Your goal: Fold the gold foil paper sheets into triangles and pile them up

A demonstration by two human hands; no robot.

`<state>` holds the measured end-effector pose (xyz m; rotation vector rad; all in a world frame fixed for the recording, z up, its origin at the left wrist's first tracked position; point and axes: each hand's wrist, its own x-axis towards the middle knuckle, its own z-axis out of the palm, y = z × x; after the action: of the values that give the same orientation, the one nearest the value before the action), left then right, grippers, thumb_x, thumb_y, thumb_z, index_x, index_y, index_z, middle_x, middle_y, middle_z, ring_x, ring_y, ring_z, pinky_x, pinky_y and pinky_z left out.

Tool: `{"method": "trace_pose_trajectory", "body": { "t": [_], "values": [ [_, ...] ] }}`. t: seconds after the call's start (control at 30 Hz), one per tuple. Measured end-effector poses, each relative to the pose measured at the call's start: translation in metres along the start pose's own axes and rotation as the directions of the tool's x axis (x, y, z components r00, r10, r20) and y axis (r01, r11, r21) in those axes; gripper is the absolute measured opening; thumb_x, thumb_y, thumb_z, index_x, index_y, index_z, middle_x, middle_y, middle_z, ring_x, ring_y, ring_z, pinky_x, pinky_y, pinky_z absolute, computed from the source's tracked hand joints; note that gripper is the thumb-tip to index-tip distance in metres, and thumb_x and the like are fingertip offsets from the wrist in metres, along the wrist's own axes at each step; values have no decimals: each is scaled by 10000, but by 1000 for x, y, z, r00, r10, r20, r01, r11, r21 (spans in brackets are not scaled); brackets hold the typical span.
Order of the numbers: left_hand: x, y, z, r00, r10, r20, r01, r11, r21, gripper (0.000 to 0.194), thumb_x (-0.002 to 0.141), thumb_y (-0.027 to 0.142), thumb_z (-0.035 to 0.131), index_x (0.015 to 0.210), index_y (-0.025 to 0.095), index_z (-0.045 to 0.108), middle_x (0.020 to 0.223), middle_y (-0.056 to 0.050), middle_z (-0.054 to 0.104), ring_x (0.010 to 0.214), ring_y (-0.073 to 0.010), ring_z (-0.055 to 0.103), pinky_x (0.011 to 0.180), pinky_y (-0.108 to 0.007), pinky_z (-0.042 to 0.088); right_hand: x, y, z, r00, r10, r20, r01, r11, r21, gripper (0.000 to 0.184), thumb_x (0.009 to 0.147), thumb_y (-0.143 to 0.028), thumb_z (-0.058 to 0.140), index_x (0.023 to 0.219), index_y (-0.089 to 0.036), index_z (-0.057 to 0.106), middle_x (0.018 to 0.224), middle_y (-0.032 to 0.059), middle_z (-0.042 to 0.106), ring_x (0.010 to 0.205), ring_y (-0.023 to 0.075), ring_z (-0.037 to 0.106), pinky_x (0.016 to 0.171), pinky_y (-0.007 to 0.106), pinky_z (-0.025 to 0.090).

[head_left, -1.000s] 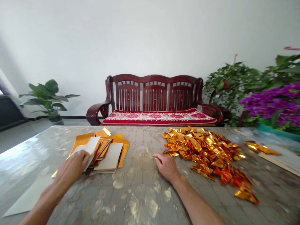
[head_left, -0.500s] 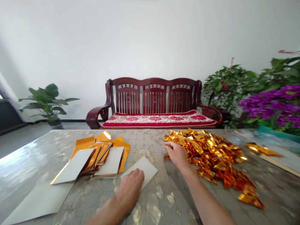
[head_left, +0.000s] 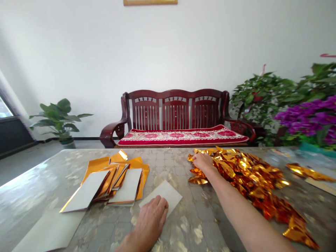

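My left hand (head_left: 153, 217) lies on a white-backed paper sheet (head_left: 168, 194) turned cornerwise in the middle of the table, fingers curled together and pressing it down. My right hand (head_left: 203, 161) reaches to the near-left edge of a heap of folded gold foil paper pieces (head_left: 236, 168). Its fingers are bent together against the pieces; what they hold, if anything, is hidden. Left of centre lies a loose stack of gold foil paper sheets (head_left: 96, 164), some with white backs up. A bigger pale sheet (head_left: 52, 231) lies nearer me, at the left.
The patterned table (head_left: 105, 231) spans the foreground. A clear plastic bag (head_left: 283, 155) and another gold piece (head_left: 309, 171) are at the right. Behind stand a dark red wooden bench (head_left: 174, 108), a potted plant (head_left: 61, 119) and purple flowers (head_left: 309, 117).
My left hand has brought a paper sheet from the stack to the table's middle and now rests on it. My right hand has moved forward and right to the gold heap. The view has tilted up slightly.
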<state>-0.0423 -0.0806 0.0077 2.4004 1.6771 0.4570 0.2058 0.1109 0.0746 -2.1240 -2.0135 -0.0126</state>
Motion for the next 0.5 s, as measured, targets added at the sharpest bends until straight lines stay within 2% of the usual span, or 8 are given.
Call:
{"method": "trace_pose_trajectory", "body": {
  "t": [0.27,0.4,0.5],
  "values": [
    [3,-3,4,1000,0,-10,0,1000,-17,175,969,239,383,917,252,550,917,-31,618,862,-182,610,726,-299,416,6,-2,8,999,39,27,-37,998,-43,277,808,-235,522,867,-233,793,963,128,750,1050,303,643,848,398,470],
    [1,-3,5,999,8,-33,-10,999,-48,184,965,246,382,899,250,553,906,-39,624,851,-182,611,727,-293,422,-1,-3,2,997,-70,-9,70,997,-39,269,816,-217,535,871,-266,794,941,102,749,1037,297,625,848,389,449],
    [1,-5,6,996,-2,-89,-15,982,-188,177,958,252,391,919,252,564,910,-36,638,856,-177,621,743,-284,434,-14,-9,-7,975,-218,-51,215,975,-50,291,832,-152,524,901,-264,784,1006,81,737,1101,281,565,909,382,400]
  ]
}}
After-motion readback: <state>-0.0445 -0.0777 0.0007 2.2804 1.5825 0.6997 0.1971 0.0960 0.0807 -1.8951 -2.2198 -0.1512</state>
